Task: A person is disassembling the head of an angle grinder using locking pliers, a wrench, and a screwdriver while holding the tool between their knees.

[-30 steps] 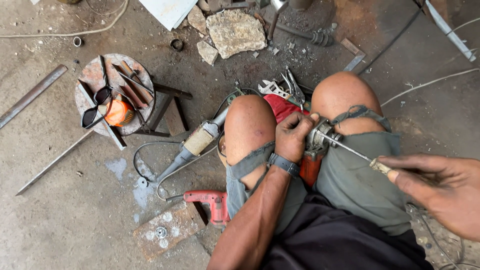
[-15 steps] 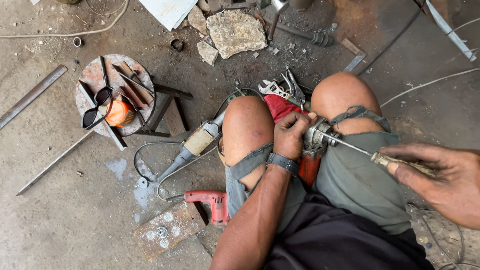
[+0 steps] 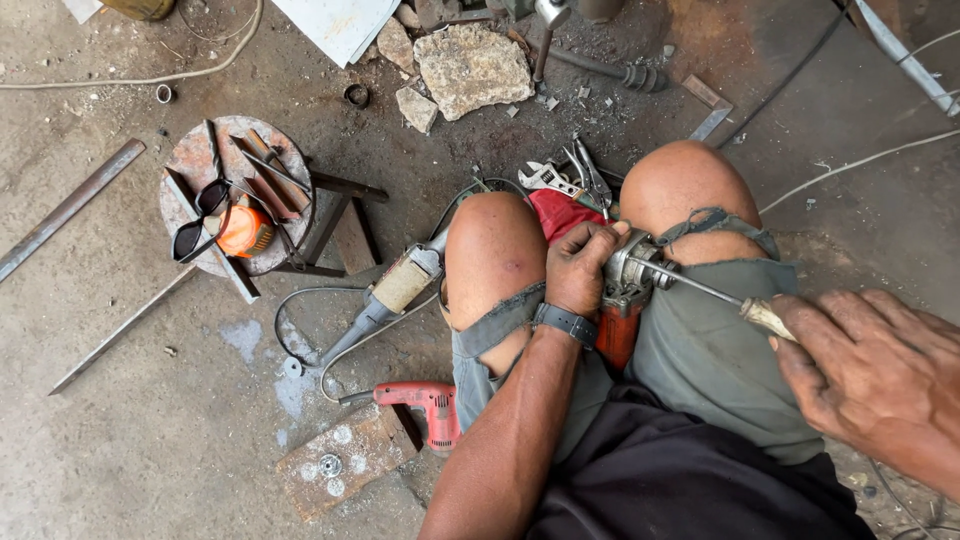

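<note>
While the person sits on the floor with bent knees, the lines below tell what shows:

Power tool: a red-bodied power tool (image 3: 622, 315) with a grey metal head sits wedged between the knees, its head pointing toward the right hand; dull, scuffed metal, red plastic below.
Left hand: the left hand (image 3: 578, 268), a dark watch at the wrist, is closed around the grey head of the tool, fingers curled over its top.
Right hand: the right hand (image 3: 880, 375) is wrapped on the pale handle of a screwdriver (image 3: 715, 295), well apart from the left hand.
Screwdriver: thin, straight steel shaft, slanting up-left from the handle; its tip meets the tool's head just beside the left hand's fingers.
Beyond the left hand: an adjustable wrench (image 3: 543, 177) and pliers (image 3: 590, 178), bare steel, lie on the floor past the knees.
Left of the left hand: a beige and grey angle grinder (image 3: 388, 297) with a looping cable; nearer the body, a red drill (image 3: 425, 405) beside a rusty drilled plate (image 3: 340, 460).
Farther left: a round rusty stool (image 3: 205, 160) carrying metal offcuts and dark goggles (image 3: 200, 220).
Change: since the earlier picture the right hand has slid down the handle toward the body, and the shaft tilts a little more; the left hand's grasp has stayed.
</note>
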